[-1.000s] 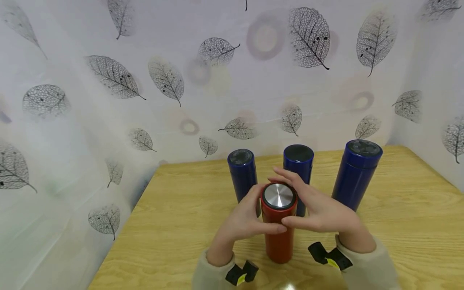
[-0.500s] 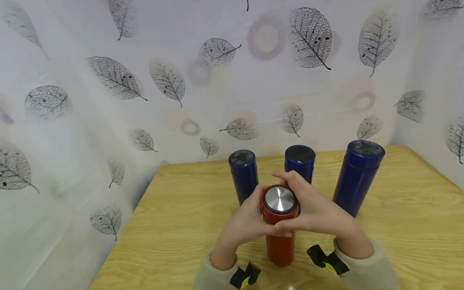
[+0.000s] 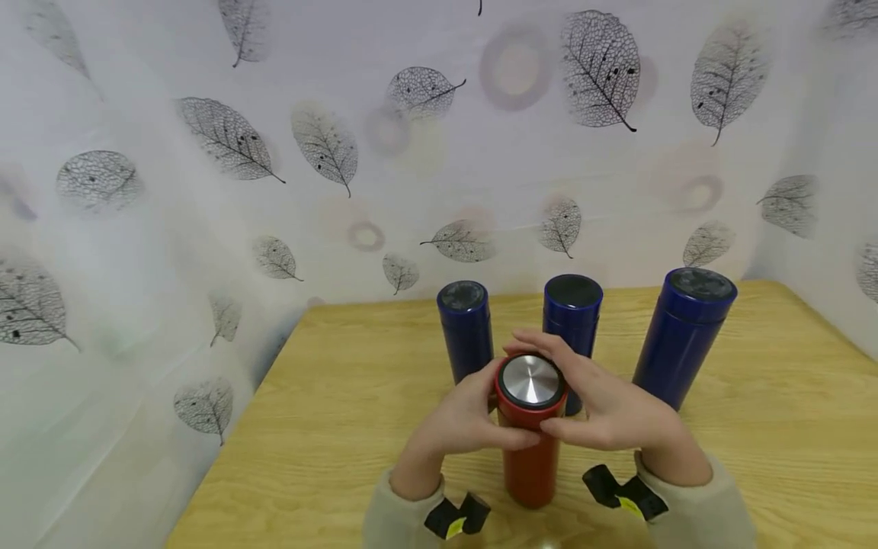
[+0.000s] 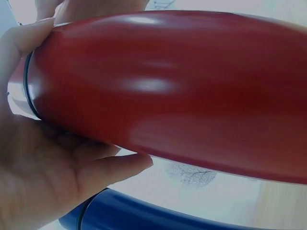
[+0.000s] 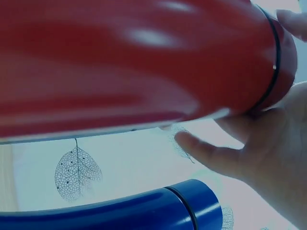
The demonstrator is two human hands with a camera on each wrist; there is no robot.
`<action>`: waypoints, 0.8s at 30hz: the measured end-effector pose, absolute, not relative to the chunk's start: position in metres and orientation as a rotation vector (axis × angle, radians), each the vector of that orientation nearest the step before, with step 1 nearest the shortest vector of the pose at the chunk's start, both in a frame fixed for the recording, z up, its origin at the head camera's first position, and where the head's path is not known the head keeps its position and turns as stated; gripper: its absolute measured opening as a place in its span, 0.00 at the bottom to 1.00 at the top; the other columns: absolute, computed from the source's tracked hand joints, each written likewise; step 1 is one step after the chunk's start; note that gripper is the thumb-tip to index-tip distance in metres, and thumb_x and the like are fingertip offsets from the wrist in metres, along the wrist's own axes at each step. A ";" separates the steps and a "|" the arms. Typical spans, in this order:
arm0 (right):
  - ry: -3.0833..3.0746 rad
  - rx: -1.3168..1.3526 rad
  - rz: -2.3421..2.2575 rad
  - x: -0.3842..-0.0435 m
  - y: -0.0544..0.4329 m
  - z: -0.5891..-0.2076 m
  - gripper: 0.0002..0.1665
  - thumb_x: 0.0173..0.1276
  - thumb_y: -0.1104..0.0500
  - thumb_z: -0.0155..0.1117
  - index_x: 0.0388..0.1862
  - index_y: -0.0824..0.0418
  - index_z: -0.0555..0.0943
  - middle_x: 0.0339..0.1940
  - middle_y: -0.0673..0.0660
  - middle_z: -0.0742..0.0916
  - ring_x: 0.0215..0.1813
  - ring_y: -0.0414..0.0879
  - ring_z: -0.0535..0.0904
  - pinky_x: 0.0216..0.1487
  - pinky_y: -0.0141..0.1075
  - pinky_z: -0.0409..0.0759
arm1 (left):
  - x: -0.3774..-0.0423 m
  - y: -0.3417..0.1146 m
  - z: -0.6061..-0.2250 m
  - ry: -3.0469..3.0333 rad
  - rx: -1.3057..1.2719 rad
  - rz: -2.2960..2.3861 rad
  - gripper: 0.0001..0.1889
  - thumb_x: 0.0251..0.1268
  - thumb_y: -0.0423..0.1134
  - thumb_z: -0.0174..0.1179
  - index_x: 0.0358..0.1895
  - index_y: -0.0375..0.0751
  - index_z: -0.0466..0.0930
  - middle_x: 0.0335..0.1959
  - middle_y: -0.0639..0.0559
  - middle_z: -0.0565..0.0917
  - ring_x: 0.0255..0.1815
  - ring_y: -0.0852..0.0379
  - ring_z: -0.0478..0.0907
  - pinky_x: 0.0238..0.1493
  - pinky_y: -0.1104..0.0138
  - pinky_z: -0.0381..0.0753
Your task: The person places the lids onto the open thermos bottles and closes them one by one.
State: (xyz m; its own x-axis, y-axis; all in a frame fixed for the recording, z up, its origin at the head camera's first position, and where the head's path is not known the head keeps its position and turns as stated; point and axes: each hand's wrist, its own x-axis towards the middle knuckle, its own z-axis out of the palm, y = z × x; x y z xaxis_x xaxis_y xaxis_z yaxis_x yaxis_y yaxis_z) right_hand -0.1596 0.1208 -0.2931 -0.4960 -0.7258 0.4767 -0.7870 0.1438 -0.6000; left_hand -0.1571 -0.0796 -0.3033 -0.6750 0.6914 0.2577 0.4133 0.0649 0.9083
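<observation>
An upright red thermos point(image 3: 531, 473) with a brushed silver disc on its lid stands on the table in the head view. My left hand point(image 3: 458, 418) grips its upper part from the left, thumb across the front. From the right, my right hand point(image 3: 604, 408) holds the lid end, with its thumb at the front and fingers reaching behind. In the left wrist view the red thermos point(image 4: 158, 91) fills most of the picture, palm and fingers point(image 4: 115, 170) around its lid end. A dark seam rings the lid of the thermos point(image 5: 144, 62) in the right wrist view.
Behind my hands stand three dark blue thermoses: one at the left point(image 3: 466, 335), one in the middle point(image 3: 572, 313) partly covered by my right hand, and one at the right point(image 3: 682, 335). The wooden table point(image 3: 329, 427) meets a leaf-patterned curtain point(image 3: 343, 252) at the back and sides.
My right hand turned about the lid, its thumb crossing toward my left thumb, and then turned back so the thumbs are apart. The red thermos stays upright in place.
</observation>
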 end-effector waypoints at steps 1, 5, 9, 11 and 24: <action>-2.310 1.546 1.304 -0.159 0.121 -0.293 0.47 0.56 0.64 0.63 0.67 0.62 0.46 0.64 0.56 0.63 0.64 0.47 0.59 0.59 0.33 0.61 | -0.159 -0.080 -0.307 2.091 1.124 1.656 0.37 0.43 0.22 0.64 0.60 0.36 0.57 0.53 0.43 0.71 0.51 0.60 0.70 0.50 0.67 0.70; -2.303 1.475 1.340 -0.160 0.119 -0.289 0.49 0.53 0.63 0.67 0.68 0.60 0.48 0.58 0.55 0.70 0.59 0.46 0.65 0.56 0.34 0.65 | -0.162 -0.081 -0.308 2.115 1.099 1.679 0.38 0.42 0.23 0.66 0.61 0.38 0.58 0.53 0.45 0.71 0.50 0.59 0.70 0.48 0.66 0.72; -2.355 1.295 1.308 -0.160 0.114 -0.287 0.51 0.47 0.55 0.72 0.67 0.53 0.53 0.51 0.50 0.73 0.49 0.43 0.71 0.47 0.36 0.72 | -0.161 -0.079 -0.305 2.271 1.011 1.637 0.37 0.41 0.31 0.70 0.58 0.43 0.61 0.50 0.53 0.73 0.49 0.63 0.70 0.49 0.68 0.70; -2.392 1.233 1.275 -0.159 0.112 -0.287 0.52 0.45 0.51 0.73 0.66 0.51 0.54 0.49 0.49 0.72 0.47 0.42 0.71 0.44 0.36 0.74 | -0.161 -0.078 -0.306 2.295 0.996 1.623 0.37 0.40 0.34 0.71 0.56 0.44 0.61 0.50 0.54 0.72 0.50 0.63 0.70 0.51 0.69 0.68; -2.247 1.564 1.326 -0.155 0.125 -0.289 0.47 0.56 0.68 0.62 0.67 0.65 0.46 0.65 0.57 0.62 0.65 0.51 0.57 0.60 0.29 0.57 | -0.162 -0.089 -0.308 2.075 1.097 1.612 0.37 0.48 0.26 0.62 0.63 0.35 0.54 0.55 0.44 0.68 0.55 0.49 0.68 0.52 0.67 0.68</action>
State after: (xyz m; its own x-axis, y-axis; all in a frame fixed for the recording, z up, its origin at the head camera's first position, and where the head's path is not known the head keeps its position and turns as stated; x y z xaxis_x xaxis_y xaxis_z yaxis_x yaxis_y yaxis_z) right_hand -0.1551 0.1249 -0.2889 -0.4677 -0.7141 0.5209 -0.8010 0.0933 -0.5913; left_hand -0.1622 -0.0893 -0.3083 -0.6666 0.7135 0.2159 0.3857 0.0823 0.9190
